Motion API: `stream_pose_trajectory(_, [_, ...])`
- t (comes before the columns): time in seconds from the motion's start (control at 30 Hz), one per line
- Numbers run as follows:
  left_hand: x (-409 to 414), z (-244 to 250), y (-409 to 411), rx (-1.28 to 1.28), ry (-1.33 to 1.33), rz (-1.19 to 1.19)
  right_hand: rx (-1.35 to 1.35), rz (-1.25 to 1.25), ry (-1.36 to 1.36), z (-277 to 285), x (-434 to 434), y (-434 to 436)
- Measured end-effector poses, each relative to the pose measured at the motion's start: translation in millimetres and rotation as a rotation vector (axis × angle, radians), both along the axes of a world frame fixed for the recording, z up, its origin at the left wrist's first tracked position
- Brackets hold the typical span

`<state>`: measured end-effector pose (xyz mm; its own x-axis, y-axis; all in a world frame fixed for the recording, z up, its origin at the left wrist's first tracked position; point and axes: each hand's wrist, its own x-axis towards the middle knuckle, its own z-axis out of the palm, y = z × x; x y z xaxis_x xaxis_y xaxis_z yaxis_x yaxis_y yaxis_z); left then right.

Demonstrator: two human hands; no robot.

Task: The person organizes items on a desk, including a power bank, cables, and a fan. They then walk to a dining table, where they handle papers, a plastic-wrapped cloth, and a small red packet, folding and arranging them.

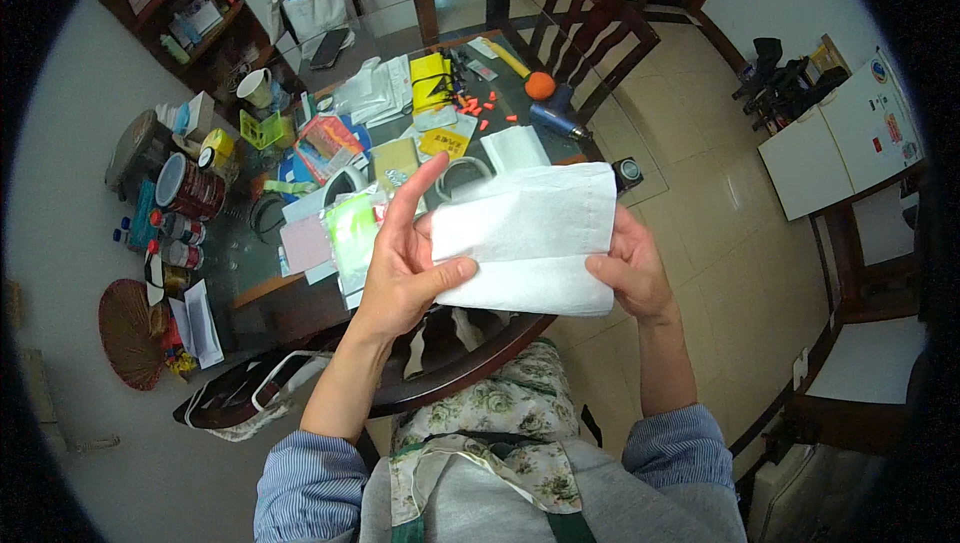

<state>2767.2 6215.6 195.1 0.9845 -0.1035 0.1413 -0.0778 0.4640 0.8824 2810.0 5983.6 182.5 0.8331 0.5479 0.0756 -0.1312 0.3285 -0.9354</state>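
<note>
A folded white paper or cloth sheet [529, 232] is stretched between my two hands, above the near edge of the table. My left hand [416, 258] grips its left end, thumb on top and index finger pointing up and away. My right hand [634, 262] pinches the right end, its thumb on the face and its fingers behind. A crease runs across the sheet from side to side. Just beyond it, another folded white piece [516, 149] lies on the table. A packet of bright green material [352, 235] lies beside my left hand.
The glass-topped table [247, 265] bears a blue cylindrical tool [559, 123], an orange ball-headed stick [538, 84], orange earplugs [471, 105], a yellow pouch [431, 82] and a white mug [255, 88]. Jars and bottles [180, 232] crowd its left side. A wooden chair back [465, 374] stands against my front.
</note>
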Motion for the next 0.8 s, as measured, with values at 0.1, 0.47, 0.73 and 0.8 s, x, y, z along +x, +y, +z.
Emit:
stream_pose_trajectory(0.1, [17,-4,-18,0.063,-0.050,-0.002,-0.032,0.001,-0.011,-8,16,-21])
stream_pose_trajectory(0.47, [55,-32,-51,-0.216,0.594,-0.022,-0.178,-0.124,0.012,-25,66,-33])
stream_pose_trajectory(0.73, [56,-44,-51,0.235,0.330,0.048,-0.257,-0.052,-0.143,-24,80,-44])
stream_pose_trajectory(0.8, [55,-39,-51,0.244,0.270,0.020,-0.368,0.051,-0.352,-28,91,-63])
